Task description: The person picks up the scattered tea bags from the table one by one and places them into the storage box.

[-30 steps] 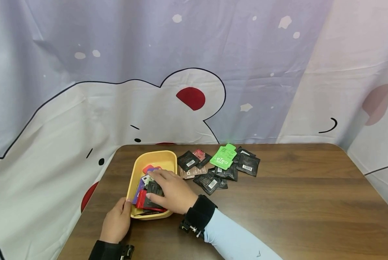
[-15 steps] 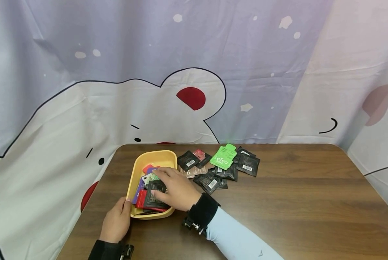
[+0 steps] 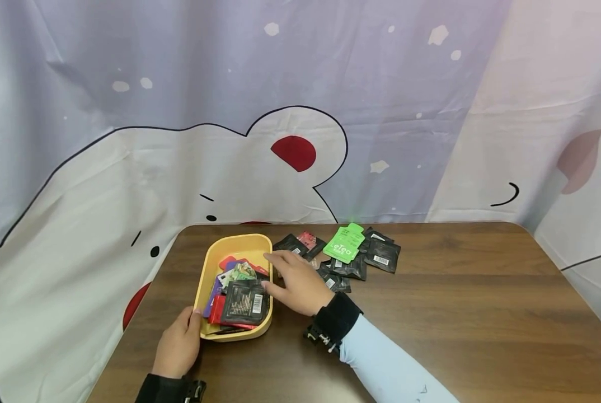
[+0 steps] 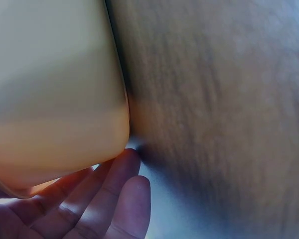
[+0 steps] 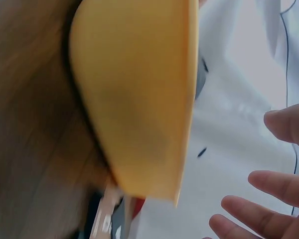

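Head view: green packet reading "eTea"; other labels illegible.
Left hand: fingers resting straight against the yellow tray.
Right hand: fingers hovering spread.

My left hand rests against the near left corner of the yellow tray — my fingers touch its outer wall. The tray is a shallow oblong with rounded corners, flat on the table, and it holds a pile of small packets. On top lies a black packet with a white barcode. My right hand hovers just beside the tray's right rim, fingers spread and holding nothing.
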The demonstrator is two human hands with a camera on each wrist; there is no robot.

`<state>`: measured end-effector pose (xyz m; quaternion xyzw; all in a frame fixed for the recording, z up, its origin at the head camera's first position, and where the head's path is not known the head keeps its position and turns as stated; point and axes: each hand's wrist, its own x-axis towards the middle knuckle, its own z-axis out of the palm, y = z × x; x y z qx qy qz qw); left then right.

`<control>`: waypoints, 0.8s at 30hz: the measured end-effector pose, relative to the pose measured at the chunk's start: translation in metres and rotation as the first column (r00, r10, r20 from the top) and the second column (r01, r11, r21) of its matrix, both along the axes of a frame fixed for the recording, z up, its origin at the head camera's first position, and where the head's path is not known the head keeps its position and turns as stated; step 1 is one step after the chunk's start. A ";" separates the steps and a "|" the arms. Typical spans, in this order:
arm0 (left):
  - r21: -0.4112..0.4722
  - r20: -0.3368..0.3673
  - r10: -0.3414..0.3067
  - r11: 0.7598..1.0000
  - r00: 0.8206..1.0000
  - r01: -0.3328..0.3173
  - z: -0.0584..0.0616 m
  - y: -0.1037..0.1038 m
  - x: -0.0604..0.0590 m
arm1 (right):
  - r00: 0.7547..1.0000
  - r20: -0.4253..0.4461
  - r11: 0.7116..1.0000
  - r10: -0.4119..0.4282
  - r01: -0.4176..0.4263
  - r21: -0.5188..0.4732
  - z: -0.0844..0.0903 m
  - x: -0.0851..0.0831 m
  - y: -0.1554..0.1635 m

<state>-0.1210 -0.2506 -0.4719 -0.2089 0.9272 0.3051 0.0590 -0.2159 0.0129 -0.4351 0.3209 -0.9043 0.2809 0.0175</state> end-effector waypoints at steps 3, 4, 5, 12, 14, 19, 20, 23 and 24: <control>-0.004 -0.002 -0.004 1.000 1.000 0.004 0.000 0.000 0.000 | 0.999 -0.022 0.999 -0.027 0.027 -0.020 -0.005 -0.006 0.013; -0.006 -0.004 -0.005 1.000 1.000 0.005 0.000 0.000 0.001 | 0.999 -0.028 0.999 -0.038 0.037 -0.027 -0.007 -0.009 0.017; -0.007 -0.008 -0.008 1.000 1.000 0.008 0.000 0.000 0.001 | 0.998 -0.035 0.998 -0.049 0.048 -0.027 -0.008 -0.011 0.022; -0.015 -0.016 -0.012 1.000 1.000 0.012 -0.001 0.000 0.000 | 0.990 -0.061 0.992 -0.127 0.126 -0.022 -0.019 -0.029 0.067; -0.014 -0.016 -0.012 1.000 1.000 0.012 -0.001 0.000 0.000 | 0.987 -0.058 0.988 -0.153 0.153 -0.012 -0.021 -0.034 0.081; -0.014 -0.009 -0.013 1.000 1.000 0.012 -0.001 -0.001 -0.001 | 0.974 -0.067 0.977 -0.214 0.215 -0.006 -0.023 -0.046 0.114; -0.013 -0.007 -0.012 1.000 1.000 0.012 -0.001 -0.001 -0.001 | 0.972 -0.067 0.974 -0.226 0.227 0.000 -0.023 -0.048 0.120; -0.011 -0.009 -0.013 1.000 1.000 0.012 -0.002 -0.002 0.000 | 0.965 -0.063 0.966 -0.255 0.256 0.023 -0.026 -0.052 0.137; -0.009 -0.011 -0.013 1.000 1.000 0.013 -0.002 -0.002 0.000 | 0.962 -0.063 0.963 -0.265 0.267 0.033 -0.028 -0.054 0.142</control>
